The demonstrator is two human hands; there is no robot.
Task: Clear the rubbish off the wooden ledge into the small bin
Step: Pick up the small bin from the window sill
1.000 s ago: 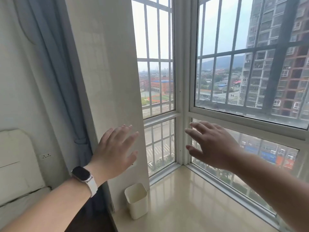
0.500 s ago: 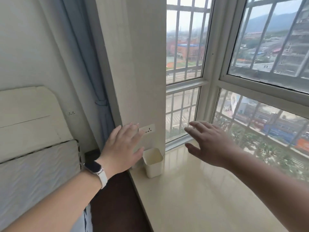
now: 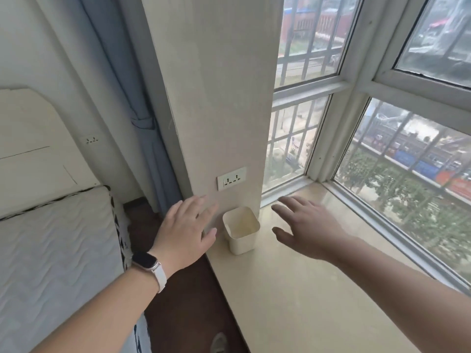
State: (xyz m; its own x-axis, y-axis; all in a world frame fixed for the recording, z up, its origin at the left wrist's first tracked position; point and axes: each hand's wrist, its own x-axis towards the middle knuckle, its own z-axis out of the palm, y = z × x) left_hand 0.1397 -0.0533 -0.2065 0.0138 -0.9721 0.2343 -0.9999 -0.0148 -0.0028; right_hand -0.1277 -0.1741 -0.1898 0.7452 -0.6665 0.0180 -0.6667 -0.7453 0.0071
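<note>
**Tilting down toward the ledge, bin coming closer**

Dropping from the upper panes a second ago to the sill now, bringing the small bin (image 3: pixel 241 229) from the bottom edge of the view up to mid-frame and larger. Meaning, as a judgement, closing in on the work area rather than handling anything yet.

Starting at the left: passing the quilted mattress (image 3: pixel 56 250) and the blue curtain (image 3: pixel 142 118). Reaching forward with the left hand (image 3: pixel 187 231), watch (image 3: pixel 150 266) on the wrist, fingers spread and flat, gripping nothing, hovering just left of the bin. Showing a strip of dark wooden surface (image 3: pixel 178 309) below that hand, possibly the wooden ledge meant by the task, though seeing no clear rubbish on it; only a blurred greyish shape at the bottom edge, too indistinct to name.

Moving on to the bin: standing upright on the pale glossy sill (image 3: pixel 293 301), at its near-left corner, tucked against the pillar under the wall socket (image 3: pixel 231 178). Looking cream, squarish with rounded corners, open-topped, apparently empty inside.

Finishing at the right: extending the right hand (image 3: pixel 308 230) over the sill just right of the bin, fingers splayed, palm down, holding nothing, with the barred window (image 3: pixel 407 174) beyond
</note>
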